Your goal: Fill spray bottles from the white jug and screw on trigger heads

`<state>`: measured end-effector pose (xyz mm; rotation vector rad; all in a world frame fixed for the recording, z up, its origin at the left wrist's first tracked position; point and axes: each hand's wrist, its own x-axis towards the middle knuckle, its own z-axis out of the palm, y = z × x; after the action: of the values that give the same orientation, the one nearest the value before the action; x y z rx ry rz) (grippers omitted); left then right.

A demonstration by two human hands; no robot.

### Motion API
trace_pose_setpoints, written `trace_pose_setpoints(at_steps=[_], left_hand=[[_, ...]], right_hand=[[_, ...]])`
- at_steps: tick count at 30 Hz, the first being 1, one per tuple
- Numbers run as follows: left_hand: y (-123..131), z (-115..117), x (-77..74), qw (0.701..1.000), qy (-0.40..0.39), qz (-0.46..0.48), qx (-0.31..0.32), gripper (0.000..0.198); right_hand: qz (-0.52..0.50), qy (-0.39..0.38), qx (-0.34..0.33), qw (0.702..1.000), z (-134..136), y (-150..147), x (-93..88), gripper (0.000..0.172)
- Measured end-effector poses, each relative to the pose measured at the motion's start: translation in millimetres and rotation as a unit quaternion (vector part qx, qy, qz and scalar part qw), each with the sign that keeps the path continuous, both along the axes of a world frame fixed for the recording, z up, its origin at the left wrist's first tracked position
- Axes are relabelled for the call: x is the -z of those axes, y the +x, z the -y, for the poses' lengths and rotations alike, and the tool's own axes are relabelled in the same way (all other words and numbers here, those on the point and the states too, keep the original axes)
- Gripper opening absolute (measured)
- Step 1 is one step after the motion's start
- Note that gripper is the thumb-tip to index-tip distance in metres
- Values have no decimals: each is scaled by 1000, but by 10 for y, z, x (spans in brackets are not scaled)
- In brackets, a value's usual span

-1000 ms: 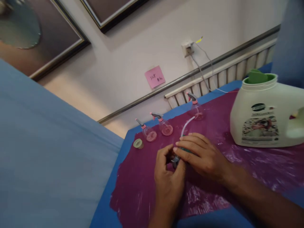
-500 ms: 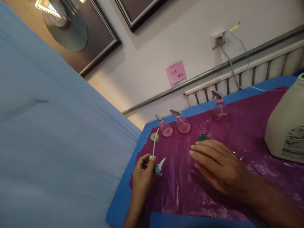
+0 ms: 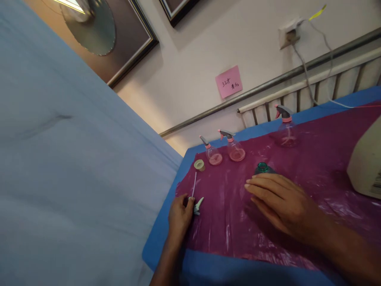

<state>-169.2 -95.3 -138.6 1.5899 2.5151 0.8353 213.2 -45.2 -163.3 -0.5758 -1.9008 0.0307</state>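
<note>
In the head view, your left hand (image 3: 181, 216) pinches the sprayer (image 3: 198, 207) near the bench's (image 3: 214, 262) left edge, its tube (image 3: 194, 184) pointing toward the cup (image 3: 199, 165); your right hand (image 3: 275, 200) covers the open green bottle (image 3: 264, 170), its grip hidden. The step in hand looks like setting the sprayer down; the next move calls for a steady bottle.

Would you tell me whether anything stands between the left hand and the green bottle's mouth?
Nothing visible does: between the left hand, at the trigger sprayer head, and the green bottle lies purple plastic sheet. The right hand hides part of the bottle's body, but not its mouth.
</note>
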Motion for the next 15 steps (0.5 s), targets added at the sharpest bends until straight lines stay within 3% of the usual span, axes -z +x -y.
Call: trace_pose_setpoints(at_steps=[5, 9, 12, 15], left_hand=[[461, -73, -96, 987, 118, 46, 103, 52], [1099, -306, -85, 964, 72, 138, 217, 74], [1531, -547, 8, 938, 31, 186, 290, 88], [1823, -770, 83, 927, -23, 207, 312, 103]], right_hand=[[-9, 26, -21, 999, 28, -10, -98, 24], [-26, 21, -61, 998, 50, -34, -191, 7], [-30, 18, -56, 998, 33, -41, -198, 20], [-31, 36, -40, 998, -3, -36, -172, 37]])
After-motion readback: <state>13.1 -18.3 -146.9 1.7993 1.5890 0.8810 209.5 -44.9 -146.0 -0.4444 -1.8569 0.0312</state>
